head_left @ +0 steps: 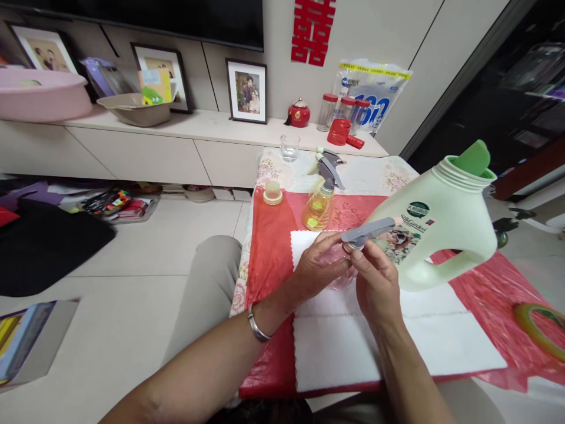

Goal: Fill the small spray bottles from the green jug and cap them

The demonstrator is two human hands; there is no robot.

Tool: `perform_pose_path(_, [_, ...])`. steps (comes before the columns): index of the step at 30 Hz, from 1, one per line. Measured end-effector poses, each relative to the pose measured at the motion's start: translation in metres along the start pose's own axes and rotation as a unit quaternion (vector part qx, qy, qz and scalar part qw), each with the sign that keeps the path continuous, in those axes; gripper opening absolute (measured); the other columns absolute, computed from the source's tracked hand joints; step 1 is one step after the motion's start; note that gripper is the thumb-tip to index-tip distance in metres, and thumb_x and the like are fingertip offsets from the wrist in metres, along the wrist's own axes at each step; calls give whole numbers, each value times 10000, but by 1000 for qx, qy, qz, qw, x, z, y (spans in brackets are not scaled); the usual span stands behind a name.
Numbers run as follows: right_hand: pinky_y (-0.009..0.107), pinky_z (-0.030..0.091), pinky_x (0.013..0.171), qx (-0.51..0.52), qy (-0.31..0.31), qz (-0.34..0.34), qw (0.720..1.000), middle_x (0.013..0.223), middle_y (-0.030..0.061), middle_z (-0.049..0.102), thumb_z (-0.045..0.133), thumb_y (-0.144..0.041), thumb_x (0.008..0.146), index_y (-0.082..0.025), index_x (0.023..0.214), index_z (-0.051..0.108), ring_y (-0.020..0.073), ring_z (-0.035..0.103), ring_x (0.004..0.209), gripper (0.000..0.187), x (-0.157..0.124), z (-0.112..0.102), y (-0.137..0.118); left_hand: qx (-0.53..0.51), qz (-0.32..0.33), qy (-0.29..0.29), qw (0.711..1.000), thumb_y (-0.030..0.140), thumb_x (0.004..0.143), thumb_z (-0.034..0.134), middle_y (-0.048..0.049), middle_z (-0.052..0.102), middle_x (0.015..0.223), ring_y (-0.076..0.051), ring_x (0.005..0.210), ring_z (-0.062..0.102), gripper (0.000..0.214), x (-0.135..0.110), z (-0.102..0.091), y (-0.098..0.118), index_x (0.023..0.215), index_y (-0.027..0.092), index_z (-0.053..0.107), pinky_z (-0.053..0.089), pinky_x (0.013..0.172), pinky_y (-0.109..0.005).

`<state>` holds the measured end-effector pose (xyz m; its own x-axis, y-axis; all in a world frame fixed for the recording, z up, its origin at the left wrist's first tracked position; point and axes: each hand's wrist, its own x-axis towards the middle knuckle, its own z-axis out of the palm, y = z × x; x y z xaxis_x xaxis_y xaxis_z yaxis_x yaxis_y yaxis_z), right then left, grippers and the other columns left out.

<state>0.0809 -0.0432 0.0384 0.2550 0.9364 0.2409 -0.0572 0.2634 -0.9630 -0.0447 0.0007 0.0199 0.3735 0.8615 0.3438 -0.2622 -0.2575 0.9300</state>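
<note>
My left hand (pixel 318 266) is wrapped around a small clear pinkish bottle (pixel 339 268) above a white cloth (pixel 388 330). My right hand (pixel 376 277) pinches a grey spray-trigger head (pixel 367 231) at the top of that bottle. Just behind my hands stands a large pale green detergent jug (pixel 441 227) with an open green spout, leaning to the right. A yellow spray bottle (pixel 319 203) with a grey trigger stands further back on the red tablecloth (pixel 271 253). A silver bracelet is on my left wrist.
A small yellow cap (pixel 272 192) and a clear glass (pixel 289 146) sit at the table's far end. A tape roll (pixel 541 327) lies at the right edge. A low cabinet (pixel 132 150) behind holds photo frames, jars and a pink basin (pixel 42 94).
</note>
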Motion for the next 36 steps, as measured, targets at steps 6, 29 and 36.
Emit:
perform_pose_path(6, [285,533,833,31,21,-1,999,1002,62,602,842,-399,772,-144,981,655,172,601,938,379,5,-1,4,4,8,-9,1000,358,868,728,-86,630,1287,-265,1275,572,435,-1,-1,-1,1281,240,654,422,1143,-445])
perform_pose_path(29, [333,528,937,27,18,-10,999,1117,83,611,828,-430,778,-143,988,646,206,606,1055,399,5,0,6,22,16,-2,1000,356,873,723,-95,627,1272,-266,1262,568,403,-1,-2,1,1255,241,667,426,1134,-461])
perform_pose_path(36, [338,539,927,30,24,-13,999,1102,81,598,822,-436,789,-153,980,680,216,600,1074,370,7,-2,10,11,24,1,1000,363,867,730,-93,624,1285,-263,1269,571,424,0,-2,1,1267,239,666,415,1150,-442])
